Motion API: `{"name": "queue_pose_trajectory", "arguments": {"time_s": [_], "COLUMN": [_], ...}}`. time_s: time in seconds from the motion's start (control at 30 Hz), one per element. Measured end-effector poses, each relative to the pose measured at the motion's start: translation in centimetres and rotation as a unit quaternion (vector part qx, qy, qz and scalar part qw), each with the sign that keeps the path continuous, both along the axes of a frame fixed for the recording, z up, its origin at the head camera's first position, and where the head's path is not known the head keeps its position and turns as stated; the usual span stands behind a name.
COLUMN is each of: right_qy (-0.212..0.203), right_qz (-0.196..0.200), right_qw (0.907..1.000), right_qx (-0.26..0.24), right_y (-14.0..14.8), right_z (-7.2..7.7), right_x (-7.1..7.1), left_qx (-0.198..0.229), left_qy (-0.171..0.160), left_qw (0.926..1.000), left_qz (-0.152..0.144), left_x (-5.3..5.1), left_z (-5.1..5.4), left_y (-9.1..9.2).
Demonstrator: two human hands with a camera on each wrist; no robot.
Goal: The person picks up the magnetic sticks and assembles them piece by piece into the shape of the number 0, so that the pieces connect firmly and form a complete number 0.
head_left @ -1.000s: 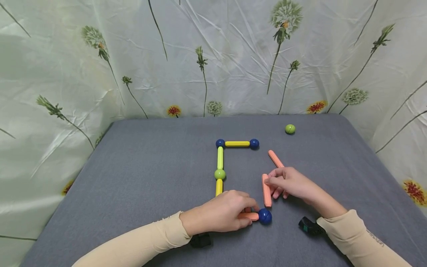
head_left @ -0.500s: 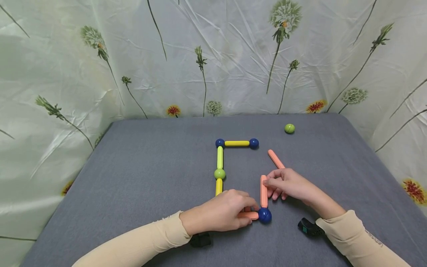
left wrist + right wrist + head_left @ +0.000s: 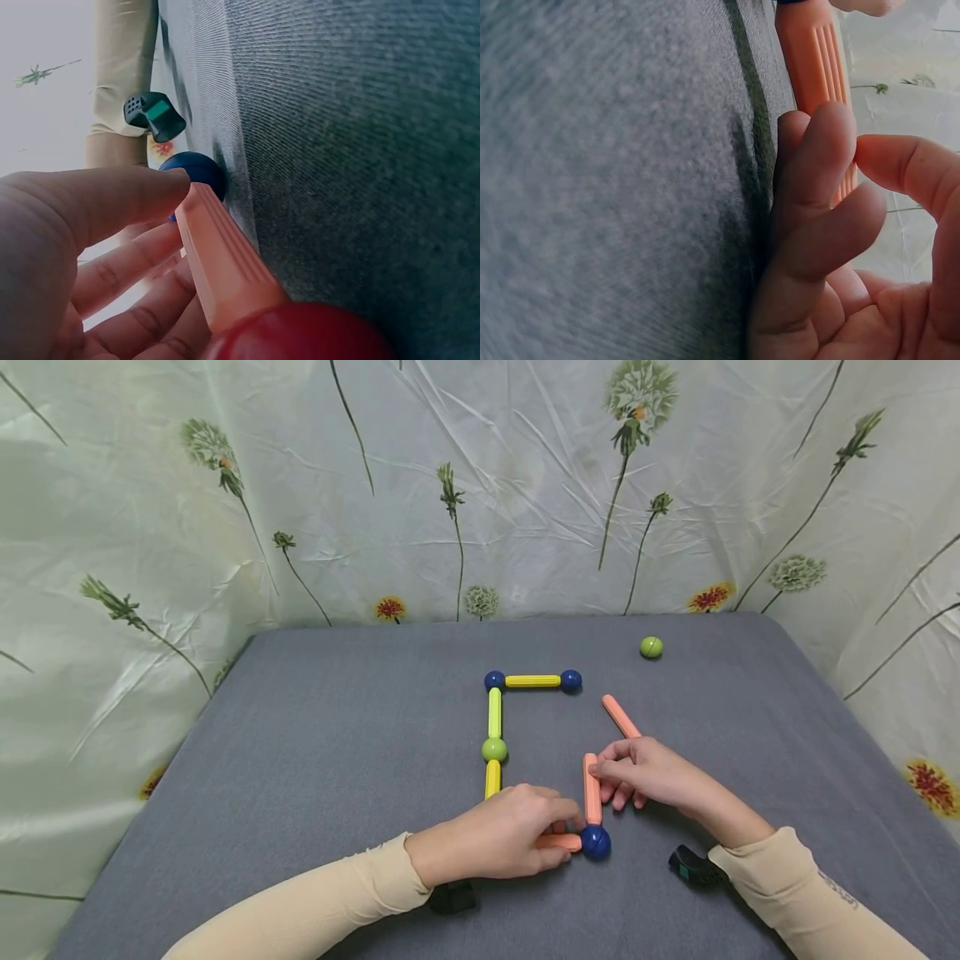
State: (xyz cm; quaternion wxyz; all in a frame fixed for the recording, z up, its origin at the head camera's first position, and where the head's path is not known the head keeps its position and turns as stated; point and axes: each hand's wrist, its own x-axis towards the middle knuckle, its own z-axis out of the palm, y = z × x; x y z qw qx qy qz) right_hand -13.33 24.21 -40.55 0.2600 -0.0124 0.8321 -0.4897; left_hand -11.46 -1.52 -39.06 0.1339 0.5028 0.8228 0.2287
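In the head view my left hand (image 3: 510, 833) pinches a salmon-pink magnetic rod (image 3: 567, 842) lying crosswise. Its right end meets a dark blue ball (image 3: 596, 842). The left wrist view shows a red ball (image 3: 300, 337) at that rod's other end, hidden under my hand in the head view. With thumb and fingertips, my right hand (image 3: 648, 768) holds a second salmon-pink rod (image 3: 592, 789), whose near end touches the blue ball. A yellow rod (image 3: 492, 778) runs from beneath my left hand to a green ball (image 3: 494, 749).
Beyond the green ball, a lime rod (image 3: 495, 713) leads to a blue ball (image 3: 495, 680), then a yellow rod (image 3: 532, 681) and another blue ball (image 3: 572, 681). A loose salmon-pink rod (image 3: 620, 716) lies behind my right hand. A loose green ball (image 3: 651, 647) sits near the far edge.
My right hand has brought the second salmon-pink rod slightly left and straightened it, so its near end now meets the blue ball. My left hand has stayed in place.
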Motion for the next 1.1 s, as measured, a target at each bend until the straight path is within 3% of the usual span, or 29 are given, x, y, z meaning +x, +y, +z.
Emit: {"name": "queue_pose_trajectory", "arguments": {"time_s": [0.17,0.5,1.1], "right_qy": [-0.008,-0.017,-0.003], "right_qz": [-0.003,-0.008,0.013], "right_qw": [1.0000,0.9998,0.9999], "right_qx": [0.001,-0.001,-0.001], "right_y": [0.0,0.0,0.6], "right_z": [-0.1,-0.2,0.1], "right_x": [-0.1,-0.1,-0.3], "left_qx": [0.006,0.012,0.024], "left_qy": [0.001,0.037,0.031], "left_qw": [1.0000,0.9992,0.9992], "left_qz": [0.001,-0.001,0.009], "left_x": [0.2,0.5,0.6], "left_z": [0.2,-0.1,-0.5], "left_y": [0.3,1.0,1.3]}}
